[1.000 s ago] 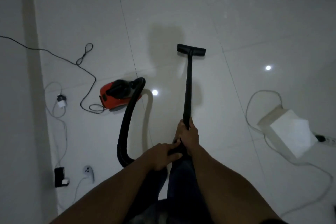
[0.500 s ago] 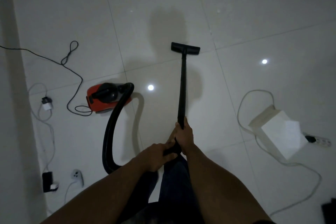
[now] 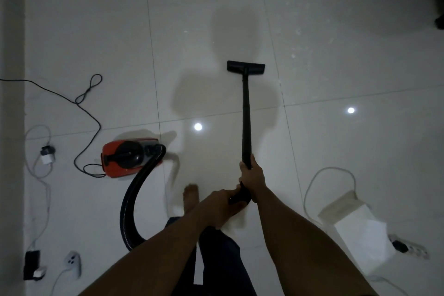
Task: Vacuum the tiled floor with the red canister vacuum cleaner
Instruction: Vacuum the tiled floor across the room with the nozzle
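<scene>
The white tiled floor (image 3: 336, 151) is gleaming, crumbs lying far right. The red canister vacuum cleaner (image 3: 125, 158) is sitting at left, its black hose (image 3: 129, 209) curving near. The wand (image 3: 246, 118) is reaching far, its floor head (image 3: 246, 67) lying flat. The right hand (image 3: 252, 178) is gripping the wand; the left hand (image 3: 219, 202) is clutching its near end.

red canister (image 3: 113, 160), black wand (image 3: 246, 113), white tiles (image 3: 336, 146)

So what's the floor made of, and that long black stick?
The floor looks like glazed ceramic or porcelain tile: pale, glossy, with grout lines and mirrored lamp spots. The stick looks like rigid black plastic, maybe painted metal: a straight, dull tube. The dim light leaves that open.
</scene>
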